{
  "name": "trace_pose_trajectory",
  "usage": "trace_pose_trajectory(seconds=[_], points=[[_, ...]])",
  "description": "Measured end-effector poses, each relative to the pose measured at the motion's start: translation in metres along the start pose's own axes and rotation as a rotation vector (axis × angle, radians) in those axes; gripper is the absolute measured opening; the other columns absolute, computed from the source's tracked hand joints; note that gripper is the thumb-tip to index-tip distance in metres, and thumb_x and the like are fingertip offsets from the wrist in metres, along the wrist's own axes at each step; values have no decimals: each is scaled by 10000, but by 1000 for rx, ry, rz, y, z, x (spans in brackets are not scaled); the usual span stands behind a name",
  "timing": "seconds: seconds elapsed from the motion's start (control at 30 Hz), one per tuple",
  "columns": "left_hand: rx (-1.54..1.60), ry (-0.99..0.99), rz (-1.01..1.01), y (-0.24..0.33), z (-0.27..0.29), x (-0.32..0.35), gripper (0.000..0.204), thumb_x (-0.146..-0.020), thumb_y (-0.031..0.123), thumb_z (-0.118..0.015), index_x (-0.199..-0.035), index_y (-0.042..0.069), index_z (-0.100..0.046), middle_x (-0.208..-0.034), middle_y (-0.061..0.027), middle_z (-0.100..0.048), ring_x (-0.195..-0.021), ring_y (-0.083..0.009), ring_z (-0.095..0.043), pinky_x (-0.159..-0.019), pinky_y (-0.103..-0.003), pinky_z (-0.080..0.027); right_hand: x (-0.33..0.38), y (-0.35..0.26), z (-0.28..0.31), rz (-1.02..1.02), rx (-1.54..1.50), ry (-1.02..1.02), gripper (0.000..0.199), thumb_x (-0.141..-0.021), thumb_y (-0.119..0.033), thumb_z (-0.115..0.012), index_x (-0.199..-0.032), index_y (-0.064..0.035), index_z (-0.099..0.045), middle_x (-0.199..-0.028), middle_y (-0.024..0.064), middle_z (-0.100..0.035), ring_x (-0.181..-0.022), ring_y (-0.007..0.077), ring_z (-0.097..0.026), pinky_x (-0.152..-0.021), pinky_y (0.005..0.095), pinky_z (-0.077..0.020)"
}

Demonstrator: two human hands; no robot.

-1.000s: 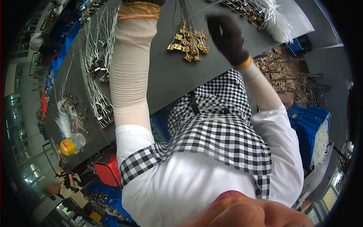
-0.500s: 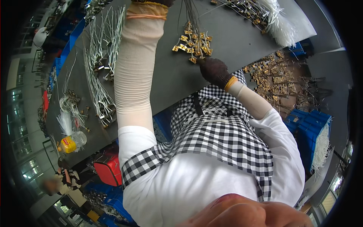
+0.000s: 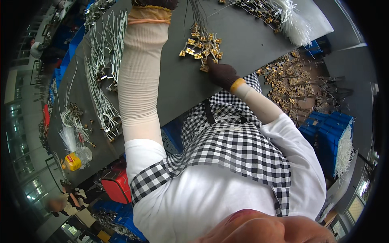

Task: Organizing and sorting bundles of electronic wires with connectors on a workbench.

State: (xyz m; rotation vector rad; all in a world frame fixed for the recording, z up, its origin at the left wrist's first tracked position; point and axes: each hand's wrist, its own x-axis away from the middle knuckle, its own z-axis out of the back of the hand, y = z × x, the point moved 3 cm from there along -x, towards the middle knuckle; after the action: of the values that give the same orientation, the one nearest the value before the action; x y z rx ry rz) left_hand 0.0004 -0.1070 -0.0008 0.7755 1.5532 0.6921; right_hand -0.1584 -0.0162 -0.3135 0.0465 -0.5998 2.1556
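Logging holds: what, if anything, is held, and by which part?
Cannot tell: the right hand is at a golden terminal; left hand mostly cropped.

Head view: you wear this fisheye camera, left of a pair; it faces down your front.
Your shirt: nearest, large at the bottom.
Your worktable: farther off, across the upper part.
Your left hand: cut by the top edge.
Your right hand: well inside.

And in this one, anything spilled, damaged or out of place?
Nothing clearly stands out. The gold-coloured metal pieces lie bunched by the right hand. The yellow-labelled bottle appears tilted on the table, but fisheye bending there means I can't tell whether it's tipped over.
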Motion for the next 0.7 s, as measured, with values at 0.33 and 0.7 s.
trace_pose_trajectory(seconds=[0.33, 0.7], points=[[-12, 17, 87, 3, -1, 2, 360, -1027, 350, -664, -943, 6, -727, -534, 35, -460, -454, -92, -440, -460, -277, -401, -29, 58, 41, -118, -407, -16, 543, -972, -180, -516, -1509, -259, -524, -1072, 161, -755, -921, 322, -742, -850, 440, -577], [-30, -6, 103, 5, -1, -1, 386, -1034, 376, -649, -946, 7, -717, -562, 43, -436, -466, -86, -407, -472, -279, -390, -10, 51, 14, -15, -85, -58, 571, -992, -194, -496, -1545, -313, -423, -1133, 189, -728, -1001, 377, -727, -882, 471, -558]])
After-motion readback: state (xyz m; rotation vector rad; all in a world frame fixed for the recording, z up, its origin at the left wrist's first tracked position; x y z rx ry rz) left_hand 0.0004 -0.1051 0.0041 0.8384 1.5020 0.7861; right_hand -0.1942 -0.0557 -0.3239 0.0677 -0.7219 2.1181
